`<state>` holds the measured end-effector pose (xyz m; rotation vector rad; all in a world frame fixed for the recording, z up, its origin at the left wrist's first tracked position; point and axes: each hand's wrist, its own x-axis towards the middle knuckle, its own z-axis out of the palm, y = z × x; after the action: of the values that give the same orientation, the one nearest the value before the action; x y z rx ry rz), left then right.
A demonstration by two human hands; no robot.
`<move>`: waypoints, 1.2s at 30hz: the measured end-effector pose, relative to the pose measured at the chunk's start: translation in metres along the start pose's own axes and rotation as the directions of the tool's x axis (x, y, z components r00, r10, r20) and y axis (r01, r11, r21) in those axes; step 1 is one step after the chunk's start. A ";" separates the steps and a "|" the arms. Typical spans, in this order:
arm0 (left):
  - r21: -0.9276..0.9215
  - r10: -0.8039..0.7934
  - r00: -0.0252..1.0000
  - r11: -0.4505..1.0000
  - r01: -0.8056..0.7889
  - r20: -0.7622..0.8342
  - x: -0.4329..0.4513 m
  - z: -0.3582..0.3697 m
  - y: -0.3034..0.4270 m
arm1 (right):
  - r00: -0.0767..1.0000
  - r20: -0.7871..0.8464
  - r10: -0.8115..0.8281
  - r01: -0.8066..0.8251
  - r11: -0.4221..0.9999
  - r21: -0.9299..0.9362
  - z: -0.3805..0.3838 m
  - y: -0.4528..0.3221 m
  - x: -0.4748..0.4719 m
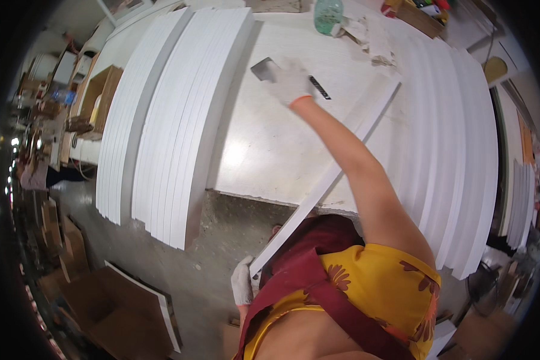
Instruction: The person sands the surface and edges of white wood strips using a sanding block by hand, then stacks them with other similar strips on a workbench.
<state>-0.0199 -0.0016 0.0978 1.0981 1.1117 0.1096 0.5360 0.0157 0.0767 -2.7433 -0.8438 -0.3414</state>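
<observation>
My left hand (241, 282), in a white knit glove, grips the near end of a long white strip (328, 180). That strip runs diagonally up across the white worktable (270, 148), its far end resting near the right-hand stack. Reaching over the table, my gloved right hand (291, 82) is blurred and its fingers are hard to make out. A flat grey blade or plate (263, 69) shows at its fingertips; whether the hand grips it is unclear. Beside the wrist lies a narrow black patterned piece (320, 87), partly covered by the hand.
Stacked white strips (180, 121) line the left, with another bundle (139, 112) beyond; more white strips (450, 153) fill the right. A green plastic bottle (328, 17) and crumpled cloth (373, 40) sit at the back. Cardboard (117, 310) lies on the floor. A person (36, 175) is far left.
</observation>
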 end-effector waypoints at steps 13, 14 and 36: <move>0.259 -0.038 0.987 0.966 -0.004 0.157 0.025 -0.039 -0.032 | 0.872 -0.155 -0.464 0.488 0.807 0.333 -0.124 -0.010 -0.232; 0.269 -0.049 0.986 0.963 0.005 0.158 0.023 -0.038 -0.026 | 0.873 -0.100 -0.478 0.479 0.798 0.367 -0.131 -0.007 -0.266; 0.096 -0.267 0.963 0.958 0.269 -0.035 -0.009 -0.037 0.010 | 0.994 -0.011 -0.105 0.102 0.987 -0.123 -0.114 0.124 -0.240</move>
<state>-0.0477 0.0222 0.1106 1.0257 1.2862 -0.1501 0.3968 -0.2423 0.0926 -2.8096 -0.9945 -0.4513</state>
